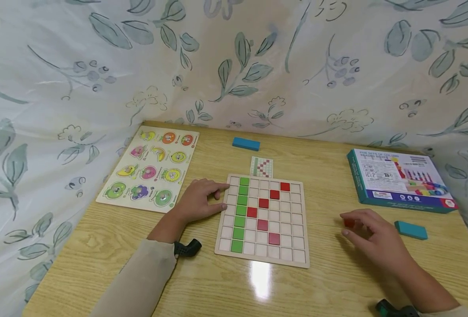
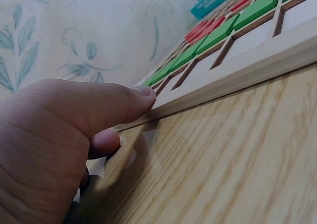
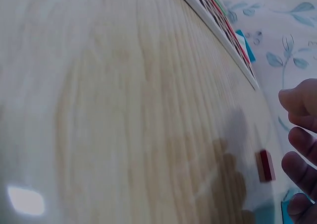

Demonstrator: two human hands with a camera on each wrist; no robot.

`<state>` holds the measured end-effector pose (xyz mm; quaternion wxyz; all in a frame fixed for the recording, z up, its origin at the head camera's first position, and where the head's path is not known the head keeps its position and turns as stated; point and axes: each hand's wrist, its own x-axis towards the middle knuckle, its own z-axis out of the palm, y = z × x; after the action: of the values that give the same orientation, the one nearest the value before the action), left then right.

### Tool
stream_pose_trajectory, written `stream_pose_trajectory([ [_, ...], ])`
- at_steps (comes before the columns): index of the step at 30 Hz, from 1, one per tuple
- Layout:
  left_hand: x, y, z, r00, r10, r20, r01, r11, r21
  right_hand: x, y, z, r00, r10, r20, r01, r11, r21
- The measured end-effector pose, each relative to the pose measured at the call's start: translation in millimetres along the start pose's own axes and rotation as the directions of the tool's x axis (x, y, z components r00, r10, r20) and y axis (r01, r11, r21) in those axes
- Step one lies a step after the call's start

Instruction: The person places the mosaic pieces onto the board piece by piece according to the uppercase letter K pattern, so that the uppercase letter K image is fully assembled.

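A wooden grid board (image 1: 299,259) lies on the table, with a column of green tiles (image 1: 240,210) and several red and pinkish tiles (image 1: 263,203) set in its squares. My left hand (image 1: 196,200) touches the board's left edge with index fingertip and thumb, the other fingers loosely bent. In the left wrist view the thumb (image 2: 126,101) meets the wooden rim. Right of the board, my right hand (image 1: 374,235) hovers with relaxed fingers over a loose red tile (image 1: 349,223). The right wrist view shows that red tile (image 3: 267,165) on the table, apart from the fingers.
A small pattern card (image 1: 261,167) lies against the board's far edge, with a blue block (image 1: 246,143) behind it. The fruit puzzle board (image 1: 148,172) is at left. At right are a boxed game (image 1: 404,180) and a teal block (image 1: 411,230). A patterned curtain (image 1: 234,66) hangs behind.
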<state>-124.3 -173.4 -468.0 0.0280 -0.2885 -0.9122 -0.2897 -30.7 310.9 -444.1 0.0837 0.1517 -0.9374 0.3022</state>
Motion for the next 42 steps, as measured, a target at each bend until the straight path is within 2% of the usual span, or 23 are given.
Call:
stream_pose_trajectory([
  [13, -0.3, -0.5, 0.8, 1.000, -0.022, 0.005, 0.022, 1.000, -0.013, 1, 22, -11, 0.991, 0.100, 0.083, -0.095, 0.994, -0.062],
  [31, -1.2, -1.0, 1.0, 1.000, -0.031, 0.003, 0.031, 0.999, -0.013, 8, 32, -8, 0.983, 0.133, 0.123, -0.119, 0.987, -0.112],
  [42, -1.0, -1.1, 1.0, 1.000, -0.020, 0.000, 0.020, 1.000, -0.014, 9, 33, -7, 0.982, 0.131, 0.136, -0.118, 0.988, -0.103],
])
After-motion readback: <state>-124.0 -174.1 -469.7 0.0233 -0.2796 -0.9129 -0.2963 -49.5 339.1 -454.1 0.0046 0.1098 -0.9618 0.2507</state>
